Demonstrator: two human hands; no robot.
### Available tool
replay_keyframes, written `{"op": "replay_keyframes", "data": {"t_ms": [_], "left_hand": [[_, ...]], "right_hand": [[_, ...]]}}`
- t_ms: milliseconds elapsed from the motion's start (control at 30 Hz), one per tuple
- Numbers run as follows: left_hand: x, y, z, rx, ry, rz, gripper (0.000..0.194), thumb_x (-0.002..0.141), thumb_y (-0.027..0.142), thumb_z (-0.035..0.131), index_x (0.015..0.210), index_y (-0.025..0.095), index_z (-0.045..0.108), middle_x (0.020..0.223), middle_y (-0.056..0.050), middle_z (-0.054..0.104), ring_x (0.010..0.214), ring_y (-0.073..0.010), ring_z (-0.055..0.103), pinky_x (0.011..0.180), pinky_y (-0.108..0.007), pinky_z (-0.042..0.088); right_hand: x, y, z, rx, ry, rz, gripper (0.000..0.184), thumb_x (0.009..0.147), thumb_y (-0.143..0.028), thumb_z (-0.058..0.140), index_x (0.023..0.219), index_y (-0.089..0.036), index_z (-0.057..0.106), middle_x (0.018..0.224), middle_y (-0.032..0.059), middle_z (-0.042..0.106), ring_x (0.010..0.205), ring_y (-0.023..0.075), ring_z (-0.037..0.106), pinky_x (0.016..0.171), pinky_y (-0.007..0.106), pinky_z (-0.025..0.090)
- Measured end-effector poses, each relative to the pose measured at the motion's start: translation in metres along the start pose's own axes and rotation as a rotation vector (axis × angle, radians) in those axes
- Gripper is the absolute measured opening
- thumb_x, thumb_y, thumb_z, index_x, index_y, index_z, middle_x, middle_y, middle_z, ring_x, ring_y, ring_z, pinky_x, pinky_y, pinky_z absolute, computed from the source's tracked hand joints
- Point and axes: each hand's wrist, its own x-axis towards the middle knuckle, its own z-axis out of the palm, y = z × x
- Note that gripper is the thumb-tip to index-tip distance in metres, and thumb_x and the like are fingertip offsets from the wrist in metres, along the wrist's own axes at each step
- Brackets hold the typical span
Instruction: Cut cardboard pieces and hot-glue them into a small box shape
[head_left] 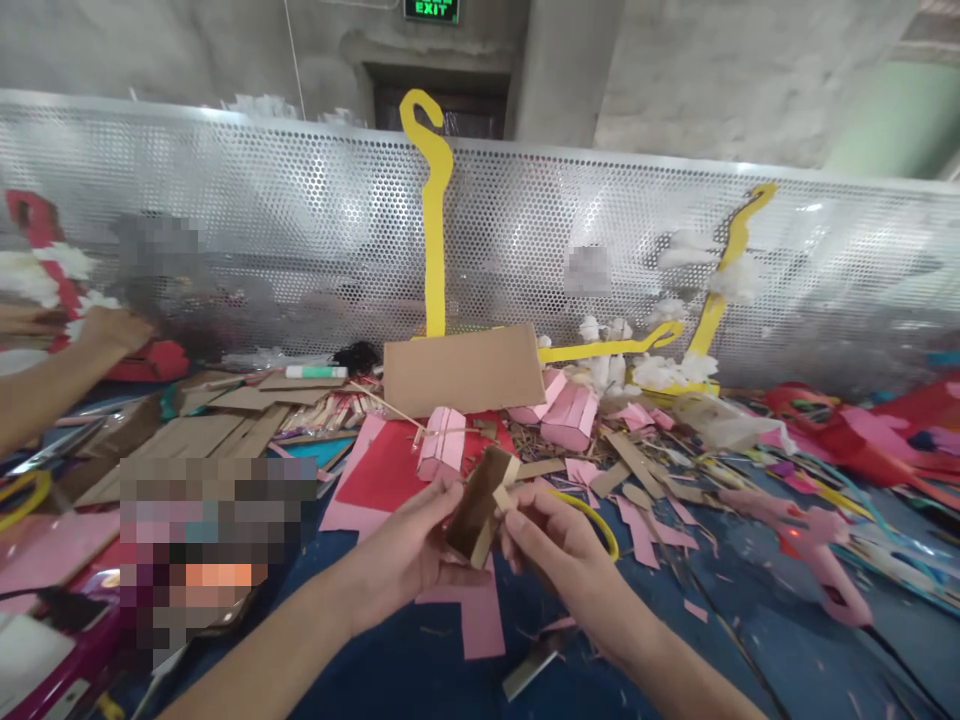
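My left hand (420,540) grips a small open cardboard box (476,510) by its left side, tilted above the table. In my right hand (551,530), thumb and fingers pinch a small cardboard piece (506,490) at the box's right edge. Whether that piece is joined to the box, I cannot tell. Just behind are a pink paper box (442,440) and a red sheet (379,470) on pink paper. A pink cutout (482,625) lies under my hands, near a metal blade (534,672).
At right rests a pink glue gun (814,560) with a cord. A cardboard panel (465,370) stands behind, beside a yellow hook-shaped strip (435,230). Cardboard and paper scraps (645,520) litter the table. Another person's hand (112,335) works at far left. A perforated metal screen (285,240) closes off the back.
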Motion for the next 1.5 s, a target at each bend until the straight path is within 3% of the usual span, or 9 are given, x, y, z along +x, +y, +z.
{"op": "replay_keyframes", "data": {"t_ms": [100, 267, 467, 733, 1067, 1200, 1367, 1500], "left_hand": [[0.002, -0.002, 0.0, -0.043, 0.044, 0.019, 0.019, 0.09, 0.036, 0.073, 0.103, 0.022, 0.066, 0.091, -0.009, 0.072, 0.078, -0.022, 0.069, 0.079, -0.043, 0.059], [0.003, 0.002, -0.004, -0.158, 0.078, -0.022, 0.037, 0.096, 0.044, 0.062, 0.112, 0.013, 0.073, 0.099, -0.017, 0.073, 0.078, -0.0224, 0.068, 0.074, -0.039, 0.059], [0.003, 0.012, -0.002, -0.272, 0.203, 0.018, 0.021, 0.092, 0.028, 0.067, 0.099, 0.01, 0.075, 0.089, -0.014, 0.073, 0.072, -0.021, 0.067, 0.069, -0.034, 0.057], [0.001, 0.008, -0.003, -0.197, 0.044, 0.046, 0.028, 0.094, 0.029, 0.067, 0.108, 0.005, 0.074, 0.099, -0.018, 0.072, 0.083, -0.0221, 0.068, 0.073, -0.032, 0.056], [-0.001, 0.014, -0.004, -0.09, 0.066, 0.169, 0.03, 0.087, 0.031, 0.077, 0.108, 0.008, 0.072, 0.097, -0.017, 0.072, 0.081, -0.0244, 0.069, 0.07, -0.035, 0.056], [0.002, 0.011, -0.003, 0.019, 0.028, 0.204, 0.036, 0.088, 0.029, 0.077, 0.118, 0.011, 0.07, 0.107, -0.017, 0.072, 0.092, -0.0253, 0.069, 0.076, -0.033, 0.055], [0.0, 0.006, 0.003, 0.117, -0.026, 0.233, 0.048, 0.089, 0.027, 0.077, 0.133, 0.017, 0.061, 0.128, -0.017, 0.067, 0.111, -0.0288, 0.066, 0.093, -0.041, 0.054], [-0.003, 0.004, 0.009, 0.194, -0.08, 0.211, 0.055, 0.089, 0.028, 0.077, 0.139, 0.02, 0.056, 0.135, -0.017, 0.064, 0.11, -0.0306, 0.069, 0.096, -0.047, 0.054]], "right_hand": [[-0.002, -0.001, 0.003, -0.022, -0.066, 0.005, 0.038, 0.094, -0.056, 0.064, 0.089, -0.018, 0.064, 0.071, -0.001, 0.056, 0.064, 0.0117, 0.049, 0.063, 0.025, 0.041], [-0.004, -0.002, 0.005, 0.0, -0.074, 0.023, 0.039, 0.095, -0.056, 0.063, 0.086, -0.019, 0.064, 0.068, -0.0019, 0.055, 0.061, 0.0105, 0.046, 0.062, 0.024, 0.04], [-0.005, 0.0, 0.005, 0.035, -0.062, 0.067, 0.039, 0.093, -0.057, 0.065, 0.085, -0.019, 0.063, 0.069, -0.0016, 0.055, 0.062, 0.0105, 0.047, 0.059, 0.024, 0.035], [-0.005, 0.002, 0.005, 0.002, -0.065, 0.088, 0.043, 0.09, -0.059, 0.067, 0.08, -0.018, 0.061, 0.067, -0.0034, 0.049, 0.061, 0.0095, 0.04, 0.058, 0.024, 0.03], [-0.003, 0.001, 0.003, -0.036, -0.009, 0.091, 0.043, 0.088, -0.058, 0.071, 0.084, -0.016, 0.069, 0.065, -0.0047, 0.042, 0.056, 0.0079, 0.029, 0.051, 0.025, 0.02], [-0.002, 0.002, -0.002, -0.08, 0.033, 0.03, 0.04, 0.088, -0.056, 0.072, 0.082, -0.016, 0.07, 0.065, -0.0033, 0.048, 0.055, 0.0084, 0.036, 0.05, 0.024, 0.026], [-0.001, 0.009, -0.007, -0.066, 0.04, 0.015, 0.036, 0.092, -0.052, 0.069, 0.09, -0.016, 0.07, 0.063, -0.0042, 0.052, 0.05, 0.0064, 0.045, 0.05, 0.021, 0.033], [0.0, 0.011, -0.007, -0.017, 0.069, -0.02, 0.033, 0.092, -0.05, 0.069, 0.09, -0.017, 0.069, 0.064, -0.0035, 0.057, 0.051, 0.0066, 0.052, 0.051, 0.02, 0.039]]}}
